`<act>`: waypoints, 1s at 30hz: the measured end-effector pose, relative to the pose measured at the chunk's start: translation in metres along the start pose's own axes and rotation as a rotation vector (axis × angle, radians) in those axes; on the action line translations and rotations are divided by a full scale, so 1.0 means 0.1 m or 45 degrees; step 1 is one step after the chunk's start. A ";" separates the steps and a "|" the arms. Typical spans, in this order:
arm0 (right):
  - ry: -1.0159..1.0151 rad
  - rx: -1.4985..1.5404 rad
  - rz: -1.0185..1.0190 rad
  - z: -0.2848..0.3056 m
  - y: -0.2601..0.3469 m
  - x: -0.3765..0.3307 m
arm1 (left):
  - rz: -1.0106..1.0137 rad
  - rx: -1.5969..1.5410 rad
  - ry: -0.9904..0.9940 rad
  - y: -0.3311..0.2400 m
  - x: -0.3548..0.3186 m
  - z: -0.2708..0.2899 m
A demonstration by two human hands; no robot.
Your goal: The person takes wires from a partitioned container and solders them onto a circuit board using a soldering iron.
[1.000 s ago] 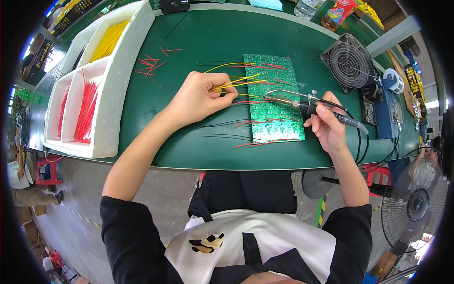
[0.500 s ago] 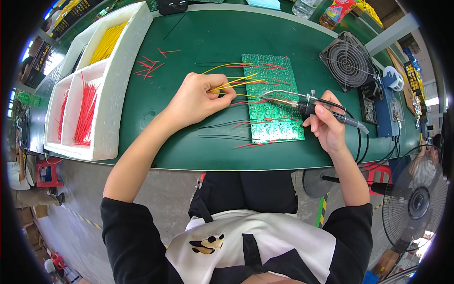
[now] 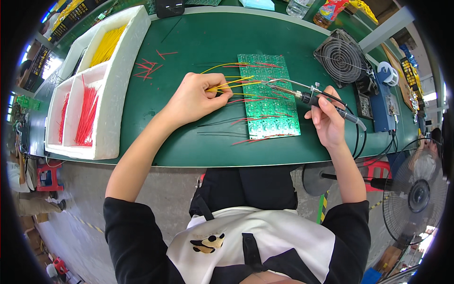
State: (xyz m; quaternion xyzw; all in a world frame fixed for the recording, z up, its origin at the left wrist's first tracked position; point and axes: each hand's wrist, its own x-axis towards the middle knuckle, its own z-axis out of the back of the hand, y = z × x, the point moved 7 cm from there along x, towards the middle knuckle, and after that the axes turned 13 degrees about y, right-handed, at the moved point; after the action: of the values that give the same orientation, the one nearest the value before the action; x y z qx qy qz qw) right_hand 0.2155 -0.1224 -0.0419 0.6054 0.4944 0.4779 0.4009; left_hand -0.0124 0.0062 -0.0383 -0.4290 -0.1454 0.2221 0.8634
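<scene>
A green circuit board panel (image 3: 267,111) lies on the green bench, with red, black and yellow wires running off its left side. My left hand (image 3: 199,97) is closed on a few yellow wires (image 3: 222,86), whose ends point right over the panel's left part. In my right hand (image 3: 328,120) is a soldering iron (image 3: 307,98) with a thin curved metal tube fixed along it. Its tip is over the upper middle of the panel, near the yellow wire ends; whether they touch I cannot tell.
A white foam box (image 3: 106,111) at the left holds red and yellow wires in compartments. Loose red wire pieces (image 3: 147,69) lie beside it. To the right stand a square fan (image 3: 341,57), a blue box (image 3: 385,106) with a wire spool (image 3: 388,73), and a round fan (image 3: 418,195).
The iron's tip has moved up and slightly right across the panel, away from the lower yellow wire. My left hand keeps its pinch on the yellow wires.
</scene>
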 end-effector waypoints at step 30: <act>-0.184 0.080 -0.035 -0.17 -0.07 -0.43 | 0.035 -0.039 -0.222 -0.16 -0.50 -0.17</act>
State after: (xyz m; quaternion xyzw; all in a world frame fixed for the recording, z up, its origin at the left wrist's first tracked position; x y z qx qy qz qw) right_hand 0.1946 -0.1631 -0.0527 0.6437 0.4872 0.4118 0.4228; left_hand -0.0432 -0.0391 -0.0384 -0.4230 -0.2175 0.2682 0.8377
